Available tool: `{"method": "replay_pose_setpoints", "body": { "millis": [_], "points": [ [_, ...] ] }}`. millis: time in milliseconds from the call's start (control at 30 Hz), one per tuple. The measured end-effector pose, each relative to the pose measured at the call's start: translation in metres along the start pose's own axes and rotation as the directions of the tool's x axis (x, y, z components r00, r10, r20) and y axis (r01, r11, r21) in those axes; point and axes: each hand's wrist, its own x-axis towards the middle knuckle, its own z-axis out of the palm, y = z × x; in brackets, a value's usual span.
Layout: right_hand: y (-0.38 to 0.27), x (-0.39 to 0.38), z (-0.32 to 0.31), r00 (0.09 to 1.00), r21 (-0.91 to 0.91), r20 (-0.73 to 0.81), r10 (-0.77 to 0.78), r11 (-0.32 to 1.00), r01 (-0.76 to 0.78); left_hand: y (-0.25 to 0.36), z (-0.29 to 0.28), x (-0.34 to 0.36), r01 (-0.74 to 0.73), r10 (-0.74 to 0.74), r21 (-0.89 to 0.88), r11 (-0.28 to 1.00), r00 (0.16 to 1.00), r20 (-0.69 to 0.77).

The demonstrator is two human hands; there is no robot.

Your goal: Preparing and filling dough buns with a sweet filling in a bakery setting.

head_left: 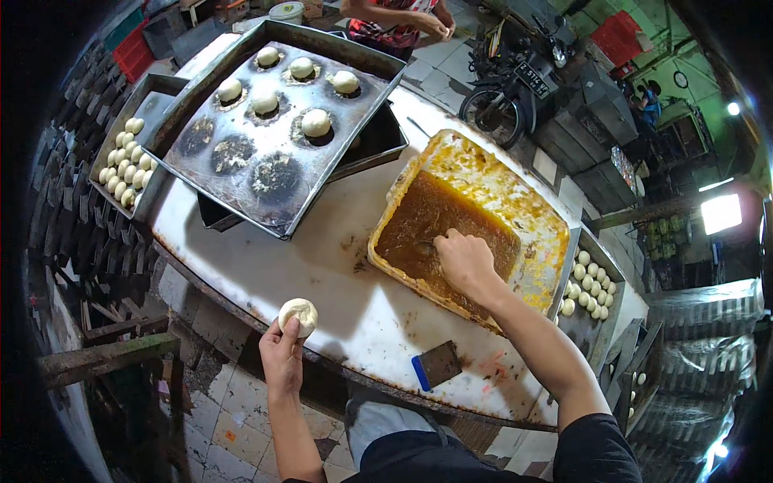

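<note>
My left hand (282, 358) pinches a flattened round of pale dough (300, 314) between thumb and fingers, over the near edge of the table. My right hand (467, 262) is closed and reaches into a large rectangular tub (555, 233). It seems to grip a spoon (425, 247), its end partly sunk in the filling and its handle mostly hidden by my fingers. The thick brown-orange filling (439, 205) lies in the tub's left and near part, and yellow smears coat the other side.
Left of the tub, a big metal tray (213, 173) bears several dough balls (316, 123). More dough balls fill a left tray (125, 165) and a right tray (592, 282). A blue-edged scraper (437, 366) lies on the white table (354, 322). Beyond stand a person (398, 20) and a motorcycle (515, 76).
</note>
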Motion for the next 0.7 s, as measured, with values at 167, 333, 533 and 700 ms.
{"method": "replay_pose_setpoints", "body": {
  "millis": [167, 333, 533, 700],
  "points": [
    [0.012, 0.010, 0.006, 0.995, 0.278, 0.101, 0.001, 0.960, -0.030, -0.005, 0.019, -0.006, 0.015, -0.012, -0.026, 1.000, 0.997, 0.082],
    [0.041, -0.022, -0.025, 0.996, 0.666, 0.057, -0.065, 0.746, 0.011, -0.012, 0.052, -0.039, 0.007, 0.011, -0.069, 0.998, 0.967, 0.255],
    [0.058, -0.154, -0.052, 0.998, 0.896, -0.046, -0.032, 0.440, 0.055, -0.056, 0.127, -0.104, 0.094, -0.007, -0.166, 0.982, 0.886, 0.463],
    [0.076, -0.272, -0.022, 0.987, 0.891, -0.162, 0.005, 0.430, 0.144, -0.110, 0.183, -0.184, 0.145, -0.049, -0.148, 0.978, 0.855, 0.516]
  ]
}}
